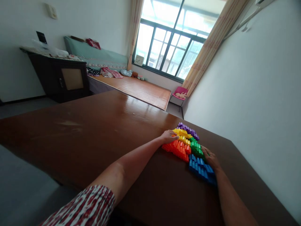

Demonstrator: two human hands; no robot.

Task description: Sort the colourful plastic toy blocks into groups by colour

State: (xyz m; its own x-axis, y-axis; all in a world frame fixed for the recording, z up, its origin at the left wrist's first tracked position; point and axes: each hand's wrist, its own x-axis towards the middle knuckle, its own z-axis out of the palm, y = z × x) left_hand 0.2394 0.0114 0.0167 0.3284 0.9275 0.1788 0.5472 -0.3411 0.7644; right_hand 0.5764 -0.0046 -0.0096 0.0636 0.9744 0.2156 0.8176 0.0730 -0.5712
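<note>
Small ridged plastic pieces lie grouped by colour on the brown table [150, 175]. Purple pieces [188, 130] are farthest away, with yellow pieces [182, 134] just nearer. Orange-red pieces [177, 149] lie at the left, green pieces [196, 147] at the right and blue pieces [201, 168] closest to me. My left hand [169, 137] rests at the left edge of the yellow and orange-red groups, fingers apart. At the right edge of the green and blue groups is my right hand [211, 158]; its fingers touch the green pieces and are partly hidden, so their grip is unclear.
Beyond the table stands a low bed [141, 89] with cloths and toys on it. A dark cabinet [47, 72] is at the back left. Near the window [169, 44] is a pink chair [180, 92]. A white wall [258, 88] runs along the right.
</note>
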